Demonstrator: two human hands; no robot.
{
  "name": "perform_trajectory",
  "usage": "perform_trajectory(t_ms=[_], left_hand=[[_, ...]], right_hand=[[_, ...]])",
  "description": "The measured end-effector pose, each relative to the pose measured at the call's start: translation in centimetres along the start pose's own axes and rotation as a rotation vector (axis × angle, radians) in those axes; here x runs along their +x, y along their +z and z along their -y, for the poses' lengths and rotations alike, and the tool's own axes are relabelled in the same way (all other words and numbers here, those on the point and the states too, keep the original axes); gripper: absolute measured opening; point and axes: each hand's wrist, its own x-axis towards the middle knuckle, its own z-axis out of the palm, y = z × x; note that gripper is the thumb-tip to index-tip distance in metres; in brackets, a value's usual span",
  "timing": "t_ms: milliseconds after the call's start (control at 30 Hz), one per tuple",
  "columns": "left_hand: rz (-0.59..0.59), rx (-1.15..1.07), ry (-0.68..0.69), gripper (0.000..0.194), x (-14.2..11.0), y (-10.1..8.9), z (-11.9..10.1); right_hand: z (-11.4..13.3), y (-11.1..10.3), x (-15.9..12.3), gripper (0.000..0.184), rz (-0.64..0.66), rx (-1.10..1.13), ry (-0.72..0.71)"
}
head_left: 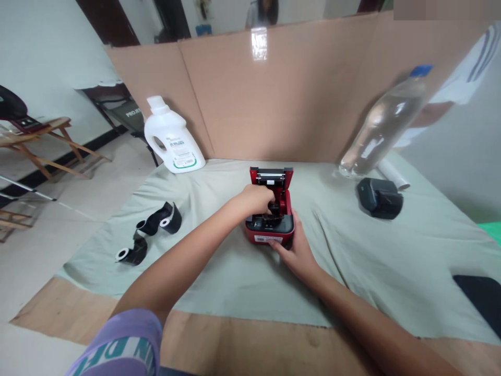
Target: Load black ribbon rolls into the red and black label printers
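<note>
A small red and black printer (270, 224) sits on the cloth in front of me, its lid (271, 177) raised at the back. My left hand (257, 200) reaches into the open body from the left, fingers curled downward. Its fingertips are hidden inside, so what they pinch cannot be made out. Around the printer's lower right corner, my right hand (295, 248) grips the red case, with the thumb at the front near a white label (268, 238).
Black ribbon rolls (171, 222) lie to the left. Behind them stands a white jug (174, 138). A cardboard wall (274, 94) closes off the back. At right are a large clear bottle (385, 122), a black device (379, 198) and a dark flat object (479, 297). Another person's sleeve (472, 68) shows behind.
</note>
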Motion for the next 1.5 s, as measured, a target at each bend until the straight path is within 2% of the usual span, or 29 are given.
perform_trajectory(t_ms=[67, 133, 200, 300, 367, 400, 500, 567, 633, 700, 767, 867, 933, 1100, 1200, 1300, 1367, 1433, 1500], left_hand=[[-0.081, -0.054, -0.002, 0.019, -0.5, 0.5, 0.3], [-0.215, -0.188, 0.003, 0.014, -1.2, 1.2, 0.9], [-0.379, -0.452, 0.024, 0.015, -2.1, 2.0, 1.8], [-0.656, -0.942, -0.005, 0.028, -4.4, 3.5, 4.3], [-0.84, -1.118, -0.14, 0.036, -6.9, 4.4, 6.7], [-0.91, -1.129, -0.24, 0.039, -8.5, 4.8, 8.2], [-1.044, -0.927, -0.648, 0.037, -14.6, 5.8, 12.8], [-1.031, -0.708, -0.936, 0.036, -19.2, 6.7, 15.5], [-0.987, -0.502, -1.106, 0.039, -23.5, 7.9, 17.6], [-1.011, -0.378, -1.151, 0.042, -27.3, 9.4, 19.2], [-1.04, -0.314, -1.121, 0.045, -30.1, 11.1, 20.4], [-1.071, -0.257, -1.063, 0.048, -32.5, 13.6, 21.5], [-1.04, -0.265, -1.071, 0.048, -33.0, 15.1, 21.8], [-0.878, -0.389, -1.119, 0.047, -32.5, 18.3, 21.5], [-0.923, -0.405, -1.08, 0.047, -32.2, 18.7, 20.9], [-1.057, -0.333, -1.026, 0.05, -31.7, 17.0, 19.5], [-1.072, -0.254, -0.987, 0.052, -30.8, 15.1, 18.0], [-0.924, -0.2, -0.875, 0.052, -29.3, 13.3, 16.6], [-0.671, -0.183, -0.708, 0.054, -27.5, 12.1, 15.6]], right_hand=[[0.0, -0.1, 0.0, 0.095, 0.003, 0.004, 0.007], [0.0, -0.1, 0.0, 0.095, 0.002, 0.001, 0.014], [0.0, -0.1, 0.0, 0.095, 0.004, -0.003, 0.02], [0.3, -0.1, 0.1, 0.093, 0.008, 0.023, 0.022], [0.6, -0.2, 0.2, 0.09, 0.008, 0.058, 0.017], [0.8, -0.2, 0.2, 0.088, 0.009, 0.073, 0.018], [1.1, -0.2, 0.3, 0.087, 0.009, 0.09, 0.037], [1.0, -0.2, 0.3, 0.088, 0.013, 0.079, 0.045], [0.8, -0.1, 0.3, 0.089, 0.019, 0.072, 0.05], [0.6, -0.1, 0.3, 0.091, 0.016, 0.069, 0.054], [0.5, 0.0, 0.3, 0.092, 0.009, 0.063, 0.056], [0.7, 0.0, 0.3, 0.093, 0.01, 0.056, 0.053], [0.8, 0.0, 0.3, 0.094, 0.007, 0.054, 0.048], [0.7, 0.1, 0.3, 0.095, 0.005, 0.062, 0.054], [0.5, 0.1, 0.3, 0.095, 0.01, 0.067, 0.06], [0.5, 0.1, 0.3, 0.096, 0.005, 0.045, 0.07], [0.5, 0.1, 0.3, 0.095, 0.002, 0.042, 0.07], [0.6, 0.1, 0.3, 0.095, 0.006, 0.064, 0.066], [0.6, 0.1, 0.3, 0.093, 0.011, 0.088, 0.068]])
